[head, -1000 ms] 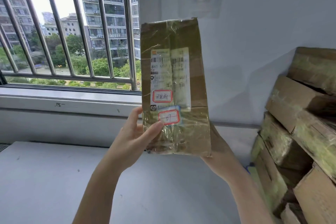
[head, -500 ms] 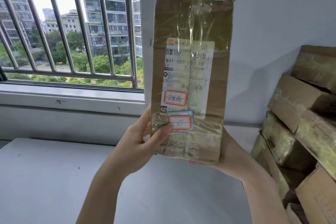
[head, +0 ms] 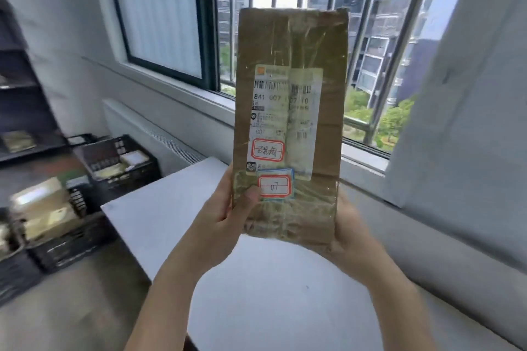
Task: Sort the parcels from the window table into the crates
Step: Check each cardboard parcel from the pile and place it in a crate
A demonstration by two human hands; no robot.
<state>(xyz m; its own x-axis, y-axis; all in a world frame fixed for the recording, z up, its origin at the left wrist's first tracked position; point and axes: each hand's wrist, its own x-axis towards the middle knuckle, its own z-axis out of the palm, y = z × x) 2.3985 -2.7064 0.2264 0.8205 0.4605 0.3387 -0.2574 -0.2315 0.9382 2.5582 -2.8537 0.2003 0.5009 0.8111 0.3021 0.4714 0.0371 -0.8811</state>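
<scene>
A flat brown cardboard parcel (head: 293, 45), taped over, stands upright in front of me above the white window table (head: 159, 216). It carries a white shipping label and two red-framed stickers; the lower one reads 07. My left hand (head: 222, 214) grips its lower left edge, thumb pressed beside the 07 sticker. My right hand (head: 350, 231) holds the lower right corner from behind, fingers mostly hidden by the parcel. Black crates (head: 125, 179) (head: 65, 251) holding parcels stand on the floor at the left.
A barred window (head: 370, 37) runs behind the parcel, with its sill (head: 362, 159) just beyond the table. A dark shelf unit (head: 20, 111) stands at the far left. A white radiator panel (head: 137, 125) lines the wall behind the crates.
My view has swung to the left: the stack of parcels at the right has left the frame and the crates at the left have come in. Both hands keep their hold on the parcel.
</scene>
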